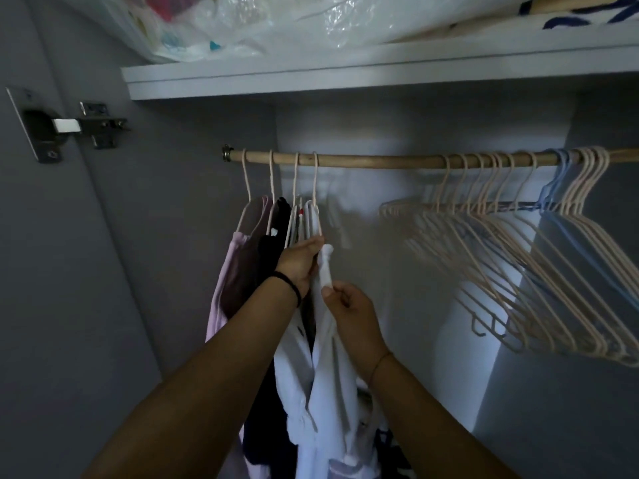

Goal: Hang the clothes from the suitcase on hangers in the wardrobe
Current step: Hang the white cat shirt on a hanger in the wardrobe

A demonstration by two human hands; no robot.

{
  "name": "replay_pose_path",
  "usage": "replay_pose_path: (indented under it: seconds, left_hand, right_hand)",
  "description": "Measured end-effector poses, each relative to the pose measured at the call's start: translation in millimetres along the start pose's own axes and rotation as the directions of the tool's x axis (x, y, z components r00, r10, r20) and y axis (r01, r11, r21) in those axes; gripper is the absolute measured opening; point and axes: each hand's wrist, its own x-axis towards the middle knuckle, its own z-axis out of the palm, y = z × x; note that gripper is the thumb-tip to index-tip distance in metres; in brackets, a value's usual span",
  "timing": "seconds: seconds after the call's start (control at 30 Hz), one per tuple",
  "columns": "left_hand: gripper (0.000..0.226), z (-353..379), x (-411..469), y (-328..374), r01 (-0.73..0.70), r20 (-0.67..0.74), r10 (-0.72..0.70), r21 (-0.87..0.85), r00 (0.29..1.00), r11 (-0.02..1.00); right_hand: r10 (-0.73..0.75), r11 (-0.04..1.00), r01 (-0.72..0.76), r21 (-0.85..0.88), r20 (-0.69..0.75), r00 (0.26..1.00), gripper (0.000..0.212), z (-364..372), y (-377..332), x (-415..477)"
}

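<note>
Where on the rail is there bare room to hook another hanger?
The wooden rail is bare between the white garment's hanger and the bunch of empty hangers. The left end, with the hung clothes, and the right end are crowded.

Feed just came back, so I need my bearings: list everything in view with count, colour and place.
rod: one, wooden, across wardrobe
white garment: one, hung at left, held
pink garment: one, far left
black garment: one, beside pink
empty hangers: many, pale pink, right
blue hanger: at least one, among them
shelf: one, white, above
plastic bags: clear, on shelf
hinge: one, metal, left
hands: left and right, both pinching the white garment
</note>
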Motion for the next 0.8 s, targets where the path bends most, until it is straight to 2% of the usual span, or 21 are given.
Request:
replay_pose_path:
  seconds: [0.27,0.37,0.43,0.5,0.6,0.8]
  left_hand:
    - [0.009,-5.2,-52.0,-9.4,-0.048,0.047,0.045,0.062,0.998,0.997]
    - [0.013,-12.6,-92.9,-22.2,-0.083,0.021,0.081,0.111,0.996,0.99]
    - [0.025,-22.5,-129.3,-32.1,-0.107,-0.004,0.109,0.151,0.994,0.983]
    - [0.029,-33.8,-168.7,-42.6,-0.137,-0.022,0.145,0.213,0.989,0.967]
    - [0.022,-50.8,-234.7,-62.0,-0.139,-0.084,0.17,0.288,0.982,0.947]
    - [0.029,-99.0,-373.0,-111.9,-0.008,-0.225,0.107,0.403,0.968,0.915]
  right_hand:
    - [-0.027,0.998,0.025,-0.052,-0.051,0.998,0.013,-8.2,-8.8,-15.7]
    - [-0.015,0.998,0.012,-0.066,-0.044,0.999,0.011,-10.0,-13.5,-26.7]
    - [-0.018,0.999,0.017,-0.045,-0.023,1.0,0.017,-7.8,-13.9,-38.8]
    - [-0.022,1.0,0.022,-0.01,0.015,1.0,0.024,-4.2,-15.1,-56.6]
    - [-0.023,1.0,0.025,-0.013,0.101,0.995,0.033,1.2,-9.3,-88.4]
    - [0.054,0.997,-0.031,-0.075,0.329,0.943,0.041,32.7,7.1,-187.3]
